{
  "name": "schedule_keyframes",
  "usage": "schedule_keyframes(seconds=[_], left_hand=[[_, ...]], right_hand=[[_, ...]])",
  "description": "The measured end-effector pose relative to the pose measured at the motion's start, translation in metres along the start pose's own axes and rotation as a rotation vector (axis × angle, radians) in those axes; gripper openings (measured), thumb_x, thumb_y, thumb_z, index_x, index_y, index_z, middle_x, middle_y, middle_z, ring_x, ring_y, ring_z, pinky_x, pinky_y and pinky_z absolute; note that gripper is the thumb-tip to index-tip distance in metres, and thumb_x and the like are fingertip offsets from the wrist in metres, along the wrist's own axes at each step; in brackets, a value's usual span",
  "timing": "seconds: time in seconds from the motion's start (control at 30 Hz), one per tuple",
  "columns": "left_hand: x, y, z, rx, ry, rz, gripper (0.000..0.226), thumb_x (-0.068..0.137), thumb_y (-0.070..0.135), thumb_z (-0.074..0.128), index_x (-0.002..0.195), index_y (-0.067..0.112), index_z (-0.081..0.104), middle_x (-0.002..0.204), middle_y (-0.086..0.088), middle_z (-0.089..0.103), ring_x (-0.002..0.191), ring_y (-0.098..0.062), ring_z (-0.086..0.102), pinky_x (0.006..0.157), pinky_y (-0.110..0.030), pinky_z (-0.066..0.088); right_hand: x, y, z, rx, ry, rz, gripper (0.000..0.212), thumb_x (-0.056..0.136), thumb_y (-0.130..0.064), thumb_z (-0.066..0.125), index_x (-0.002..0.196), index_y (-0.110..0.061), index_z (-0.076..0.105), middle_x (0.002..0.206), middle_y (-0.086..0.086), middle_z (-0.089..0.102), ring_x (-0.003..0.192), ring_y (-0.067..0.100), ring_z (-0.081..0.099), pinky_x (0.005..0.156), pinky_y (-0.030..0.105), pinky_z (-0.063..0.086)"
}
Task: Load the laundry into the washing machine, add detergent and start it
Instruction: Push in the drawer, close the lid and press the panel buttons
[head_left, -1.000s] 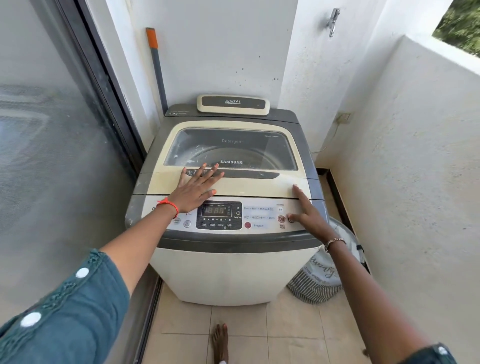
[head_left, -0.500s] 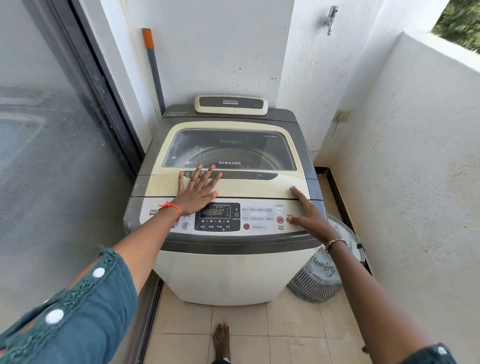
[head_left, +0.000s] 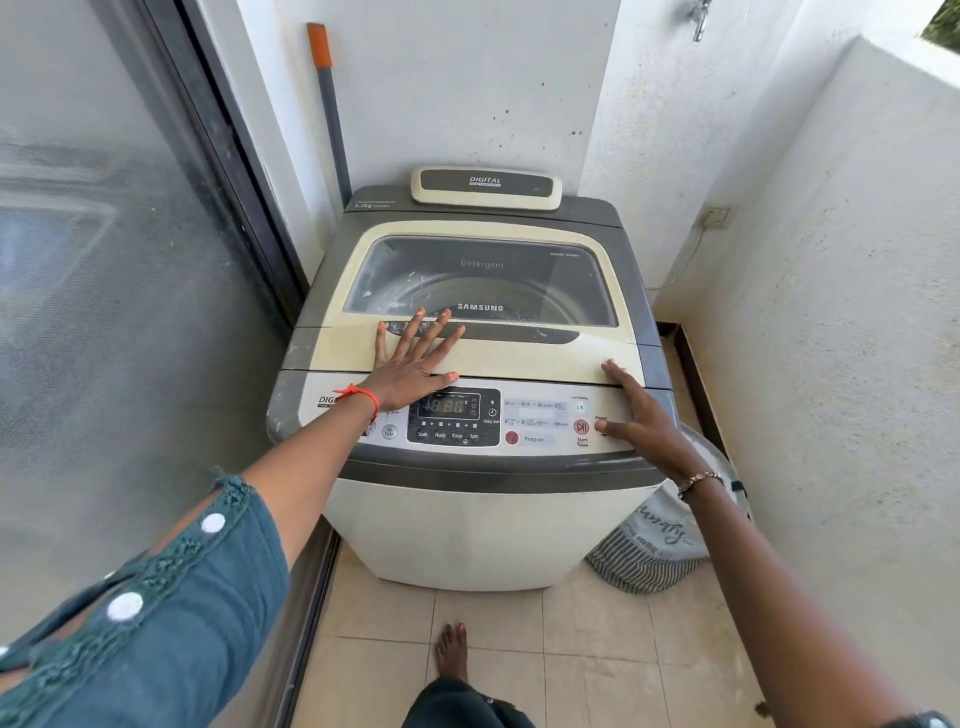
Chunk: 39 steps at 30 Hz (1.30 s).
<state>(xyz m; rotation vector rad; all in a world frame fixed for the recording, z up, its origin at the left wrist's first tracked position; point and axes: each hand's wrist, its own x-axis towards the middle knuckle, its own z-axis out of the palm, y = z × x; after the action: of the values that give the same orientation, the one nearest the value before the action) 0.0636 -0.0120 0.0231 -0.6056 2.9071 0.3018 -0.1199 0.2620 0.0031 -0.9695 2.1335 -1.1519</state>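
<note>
A cream and grey top-loading washing machine (head_left: 467, 519) stands in a narrow balcony corner, its lid (head_left: 519, 358) down. The glass lid window (head_left: 483, 280) shows the drum inside. My left hand (head_left: 415, 364) lies flat on the lid's front edge with fingers spread. My right hand (head_left: 639, 415) rests on the right end of the control panel (head_left: 540, 421), thumb on the power button beside the red start button (head_left: 581, 427). The display (head_left: 449, 405) is lit. Neither hand holds anything.
A striped laundry basket (head_left: 654, 545) sits on the tiled floor right of the machine, against the white wall. A glass sliding door (head_left: 104, 260) runs along the left. A grey pole with an orange tip (head_left: 327, 104) leans in the corner. My bare foot (head_left: 451, 652) is below.
Both hands stay almost in place on the machine. My right thumb has settled on the power button. The view has shifted slightly.
</note>
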Motion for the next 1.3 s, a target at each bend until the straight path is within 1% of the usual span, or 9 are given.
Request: schedule_keyframes(seconds=[0.23,0.43,0.57,0.67,0.73,0.83,0.97,1.13,1.3], left_hand=[[0.000,0.000,0.002,-0.004,0.020,0.004,0.067,0.098,0.050,0.030,0.143,0.040,-0.018,0.152,0.014,-0.030,0.137,-0.013,-0.034,0.104,-0.055,-0.026],[-0.001,0.000,0.002,-0.029,0.020,0.015,0.067,0.098,0.049,0.031,0.144,0.040,-0.017,0.152,0.014,-0.029,0.138,-0.013,-0.034,0.104,-0.055,-0.026],[-0.002,-0.001,0.001,-0.032,0.024,0.017,0.068,0.097,0.050,0.032,0.144,0.039,-0.016,0.152,0.014,-0.029,0.138,-0.013,-0.034,0.104,-0.055,-0.026],[-0.002,0.000,0.001,-0.037,0.024,0.021,0.070,0.096,0.053,0.033,0.145,0.039,-0.014,0.153,0.013,-0.028,0.138,-0.014,-0.033,0.104,-0.055,-0.026],[-0.002,0.000,0.002,-0.039,0.033,0.023,0.070,0.095,0.053,0.033,0.146,0.039,-0.014,0.153,0.013,-0.027,0.139,-0.014,-0.032,0.104,-0.055,-0.026],[-0.001,-0.002,0.003,-0.036,0.041,0.024,0.071,0.095,0.055,0.033,0.146,0.039,-0.013,0.153,0.013,-0.027,0.139,-0.015,-0.032,0.104,-0.055,-0.026],[0.000,-0.002,0.003,-0.040,0.048,0.026,0.070,0.095,0.054,0.033,0.146,0.039,-0.012,0.154,0.013,-0.026,0.139,-0.014,-0.031,0.104,-0.054,-0.025],[0.001,-0.003,0.006,-0.034,0.068,0.018,0.064,0.097,0.050,0.030,0.146,0.040,-0.011,0.154,0.014,-0.024,0.140,-0.014,-0.029,0.105,-0.054,-0.024],[-0.001,-0.001,0.009,-0.002,0.123,0.009,0.059,0.099,0.048,0.026,0.147,0.040,-0.007,0.156,0.015,-0.018,0.142,-0.014,-0.024,0.107,-0.055,-0.020]], right_hand=[[0.000,-0.002,0.000,-0.050,0.001,-0.018,0.078,0.080,0.000,0.065,0.143,-0.028,0.028,0.153,-0.005,0.021,0.140,0.010,0.018,0.112,0.023,0.014],[0.001,-0.005,-0.005,-0.158,-0.091,-0.045,0.083,0.083,-0.004,0.064,0.145,-0.035,0.017,0.156,-0.007,0.003,0.137,0.000,0.005,0.115,0.026,0.009],[-0.003,-0.006,-0.002,-0.121,-0.046,-0.035,0.081,0.084,-0.007,0.063,0.145,-0.034,0.017,0.156,-0.007,0.006,0.135,-0.001,0.007,0.112,0.022,0.009],[-0.004,-0.007,0.001,-0.068,-0.018,0.016,0.080,0.083,-0.012,0.065,0.146,-0.029,0.018,0.155,-0.008,0.013,0.140,0.006,0.013,0.118,0.037,0.013],[-0.005,-0.011,0.007,-0.062,0.018,0.065,0.083,0.082,-0.023,0.068,0.147,-0.030,0.016,0.156,-0.008,0.013,0.143,0.011,0.011,0.119,0.041,0.011],[-0.004,-0.020,0.027,-0.209,0.129,0.093,0.096,0.077,-0.041,0.070,0.148,-0.027,0.007,0.157,-0.003,0.006,0.144,0.012,0.001,0.118,0.039,-0.005],[-0.001,-0.041,0.069,-0.346,0.171,0.085,0.110,0.067,-0.058,0.069,0.147,-0.030,-0.002,0.157,0.002,-0.010,0.144,0.017,-0.013,0.109,0.051,-0.016],[0.009,-0.071,0.121,-0.423,0.152,0.051,0.121,0.058,-0.067,0.070,0.147,-0.031,-0.004,0.155,0.009,-0.019,0.142,0.022,-0.020,0.107,0.056,-0.016],[0.016,-0.079,0.138,-0.490,0.179,0.096,0.128,0.054,-0.071,0.069,0.147,-0.030,-0.007,0.152,0.015,-0.024,0.140,0.030,-0.024,0.107,0.060,-0.013]])
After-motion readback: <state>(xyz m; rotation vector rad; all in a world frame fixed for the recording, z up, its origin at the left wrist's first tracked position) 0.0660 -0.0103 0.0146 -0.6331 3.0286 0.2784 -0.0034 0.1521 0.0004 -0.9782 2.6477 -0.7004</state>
